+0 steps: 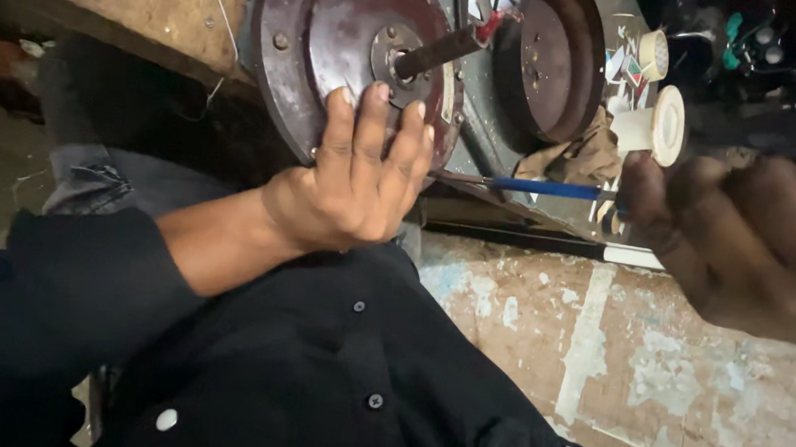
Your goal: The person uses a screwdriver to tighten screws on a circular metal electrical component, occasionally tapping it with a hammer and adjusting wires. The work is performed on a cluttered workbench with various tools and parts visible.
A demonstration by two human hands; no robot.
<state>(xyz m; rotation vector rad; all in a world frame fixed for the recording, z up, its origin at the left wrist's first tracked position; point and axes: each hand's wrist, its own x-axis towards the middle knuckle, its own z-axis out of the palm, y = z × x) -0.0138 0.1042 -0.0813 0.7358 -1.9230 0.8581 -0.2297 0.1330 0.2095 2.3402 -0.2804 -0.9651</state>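
My left hand (359, 180) lies flat against the lower rim of a large rusty-red metal disc (326, 44), fingers spread upward. A dark shaft (436, 53) sticks out of the disc's bolted hub. My right hand (738, 240), blurred and close to the camera, is closed on the end of a blue-handled tool (547, 188). The tool's thin metal shank runs left toward the disc's lower edge, behind my left fingers. My black sleeve and shirt fill the lower left.
A second dark round disc (551, 63) stands behind to the right, with a brown rag (577, 156) below it. White spools (657, 124) sit beside it. A worn, paint-flaked floor (648, 358) spreads at lower right. A wooden block (135, 0) is at upper left.
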